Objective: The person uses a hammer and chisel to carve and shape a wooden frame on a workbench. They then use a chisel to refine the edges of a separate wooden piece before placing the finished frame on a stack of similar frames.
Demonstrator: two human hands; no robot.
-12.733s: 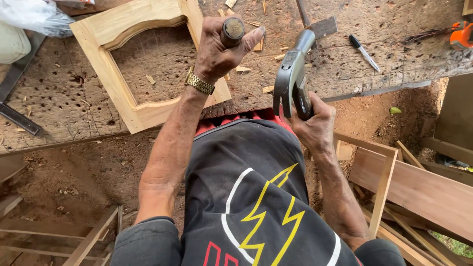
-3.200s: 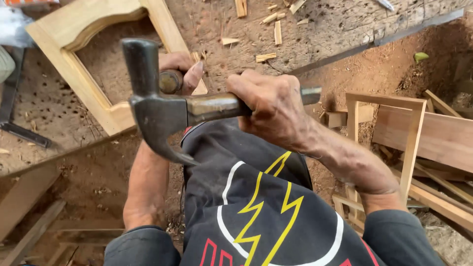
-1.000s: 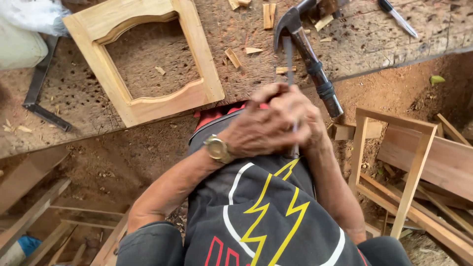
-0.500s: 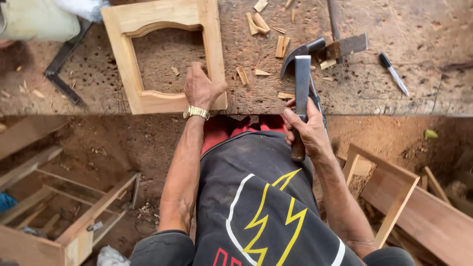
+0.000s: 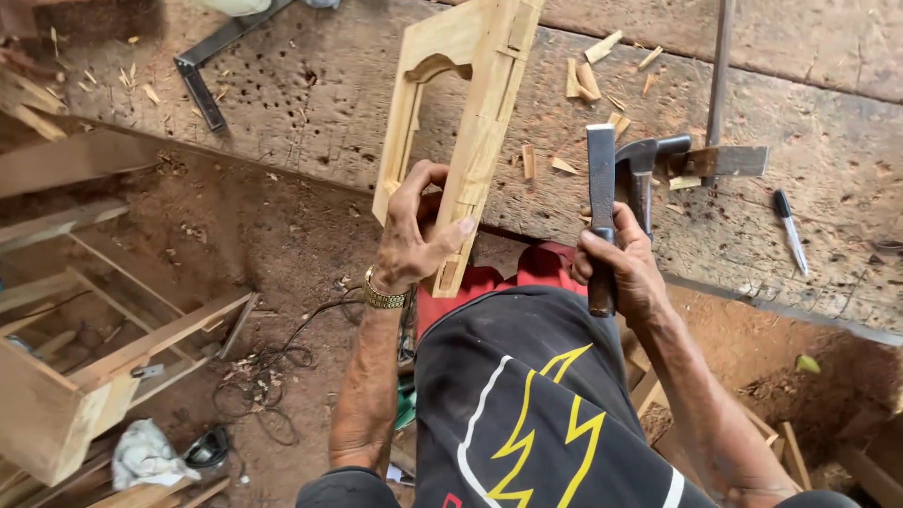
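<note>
Frame: I see the wooden frame tipped up on edge, its lower end off the desk, likely so a joint faces me.
Left hand: grip clamped around the frame's lower rail, wrist bent back.
Right hand: fingers closed on the chisel, blade pointing away, beside the hammer resting on the desk.
</note>
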